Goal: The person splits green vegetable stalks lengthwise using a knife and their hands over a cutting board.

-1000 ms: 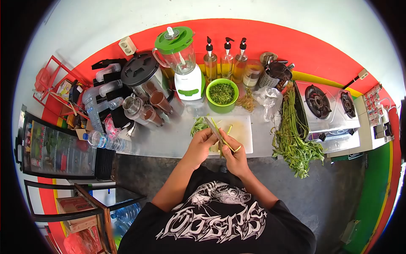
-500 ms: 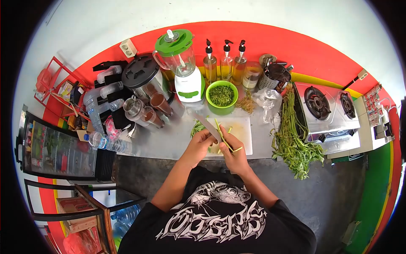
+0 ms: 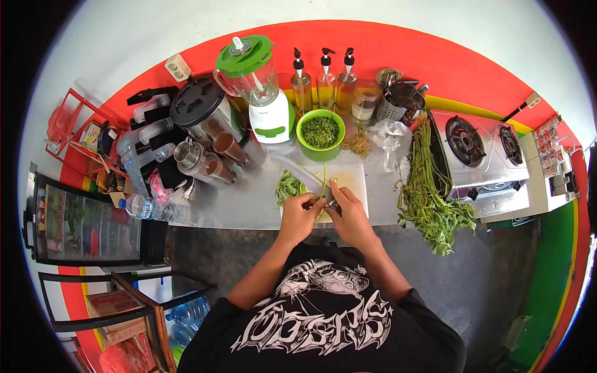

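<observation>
Over the white cutting board, my two hands meet close together. My right hand is closed around a kitchen knife, whose blade points up and to the left; its handle is mostly hidden by the fingers. A thin green stem stands up between the hands, and my left hand pinches its lower part. Beside my left hand, a small pile of green leaves lies on the board's left side. Just behind the board sits a green bowl full of picked green leaves.
A big bunch of leafy stems hangs over the counter's front edge, beside the gas stove. Behind stand a blender, pump bottles and a plastic bag. Brown cups and a water bottle are left.
My hands have come closer together, and the stem now stands more upright between them. The knife blade has tilted flatter. The whole view has shifted slightly.
</observation>
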`<action>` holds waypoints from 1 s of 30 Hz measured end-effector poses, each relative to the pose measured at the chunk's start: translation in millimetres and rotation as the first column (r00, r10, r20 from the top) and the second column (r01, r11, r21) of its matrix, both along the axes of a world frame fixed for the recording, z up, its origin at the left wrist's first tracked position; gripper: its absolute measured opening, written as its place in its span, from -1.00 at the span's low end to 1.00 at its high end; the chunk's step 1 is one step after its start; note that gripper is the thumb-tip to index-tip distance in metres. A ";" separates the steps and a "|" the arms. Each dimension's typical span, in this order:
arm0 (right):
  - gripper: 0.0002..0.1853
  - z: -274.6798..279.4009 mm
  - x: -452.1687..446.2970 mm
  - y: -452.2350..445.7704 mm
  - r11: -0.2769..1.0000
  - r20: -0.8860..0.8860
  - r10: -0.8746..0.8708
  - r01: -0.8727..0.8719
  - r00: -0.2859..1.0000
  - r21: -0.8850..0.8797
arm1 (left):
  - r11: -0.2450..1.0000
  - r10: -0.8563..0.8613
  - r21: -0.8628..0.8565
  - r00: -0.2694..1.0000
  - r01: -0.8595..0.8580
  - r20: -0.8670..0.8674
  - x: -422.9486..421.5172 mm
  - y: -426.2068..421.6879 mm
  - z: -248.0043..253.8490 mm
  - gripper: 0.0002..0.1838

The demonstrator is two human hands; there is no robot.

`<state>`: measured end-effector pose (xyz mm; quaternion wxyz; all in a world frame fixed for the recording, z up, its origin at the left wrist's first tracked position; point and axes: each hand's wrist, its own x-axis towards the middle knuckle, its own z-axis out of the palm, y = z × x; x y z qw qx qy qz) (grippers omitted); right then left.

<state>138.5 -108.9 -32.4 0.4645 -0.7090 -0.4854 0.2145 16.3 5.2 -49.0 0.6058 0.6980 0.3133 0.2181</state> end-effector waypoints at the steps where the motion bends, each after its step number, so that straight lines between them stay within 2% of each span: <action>1: -0.36 -3.3 0.7 0.5 1.000 -0.008 -0.001 0.001 1.000 -0.005 | 0.999 0.001 -0.038 0.997 -0.004 -0.072 -1.1 1.1 0.0 -0.81; 2: -0.38 -8.6 1.9 1.3 0.999 0.018 -0.029 0.029 0.999 0.022 | 0.999 0.025 -0.033 0.999 -0.026 -0.025 -1.2 2.2 -7.7 -0.80; 5: -0.42 -27.3 8.1 6.8 0.992 0.040 -0.112 0.110 0.993 0.053 | 0.999 0.016 -0.044 0.999 -0.018 -0.045 -7.4 3.1 -25.1 -0.80; 10: -0.47 -44.8 38.8 20.6 0.952 -0.008 -0.304 0.304 0.953 0.036 | 0.996 0.032 -0.074 0.989 -0.043 -0.147 -22.7 3.5 -48.8 -0.77; 12: -0.50 -47.9 45.6 20.9 0.938 -0.010 -0.346 0.346 0.938 0.019 | 0.971 0.158 0.210 0.966 -0.114 -0.205 -23.3 13.1 -65.5 -0.75; 13: -0.50 -48.5 44.6 18.9 0.938 -0.015 -0.346 0.346 0.938 0.013 | 0.972 0.158 0.207 0.965 -0.113 -0.212 -23.4 18.3 -74.0 -0.75; 15: -0.51 -48.3 45.3 18.8 0.949 -0.097 -0.311 0.304 0.946 -0.080 | 0.927 0.262 0.348 0.904 -0.138 -0.339 -21.1 33.5 -93.3 -0.76; 17: -0.52 -52.8 43.1 12.4 0.956 -0.119 -0.287 0.277 0.951 -0.094 | 0.913 0.268 0.390 0.897 -0.120 -0.352 -21.2 44.6 -121.6 -0.73; 19: -0.52 -59.2 40.4 1.2 0.961 -0.139 -0.268 0.254 0.953 -0.109 | 0.839 0.345 0.526 0.884 -0.139 -0.316 -18.5 48.6 -137.4 -0.69; 20: -0.53 -62.9 40.9 -4.2 0.960 -0.132 -0.270 0.255 0.954 -0.118 | 0.764 0.351 0.642 0.880 -0.072 -0.320 -15.8 44.4 -125.3 -0.62; 21: -0.54 -63.0 41.7 -9.0 0.958 -0.124 -0.273 0.257 0.954 -0.127 | 0.764 0.340 0.642 0.886 -0.063 -0.317 -10.0 40.3 -117.4 -0.62; 23: -0.54 -55.9 44.5 -20.0 0.943 -0.142 -0.318 0.297 0.937 -0.150 | 0.686 0.318 0.723 0.929 -0.088 -0.189 1.8 30.7 -109.5 -0.60; 25: -0.54 -56.5 48.3 -31.2 0.927 -0.157 -0.360 0.333 0.920 -0.173 | 0.703 0.233 0.709 0.960 -0.055 -0.157 9.3 24.6 -119.7 -0.63; 27: -0.59 -63.2 52.5 -39.8 0.903 -0.183 -0.430 0.421 0.884 -0.085 | 0.887 0.007 0.424 0.912 0.184 -0.410 18.1 15.3 -124.9 -0.69; 28: -0.59 -64.9 54.0 -46.2 0.899 -0.176 -0.438 0.430 0.882 -0.083 | 0.830 0.000 0.499 0.895 0.249 -0.446 20.5 11.8 -137.5 -0.73; 29: -0.59 -59.9 54.6 -51.3 0.879 -0.207 -0.477 0.464 0.854 -0.113 | 0.829 -0.008 0.500 0.898 0.251 -0.439 21.7 9.8 -142.3 -0.73; 30: -0.59 -56.3 55.5 -55.9 0.857 -0.236 -0.516 0.496 0.824 -0.141 | 0.867 -0.034 0.426 0.883 0.260 -0.468 22.6 9.5 -146.7 -0.73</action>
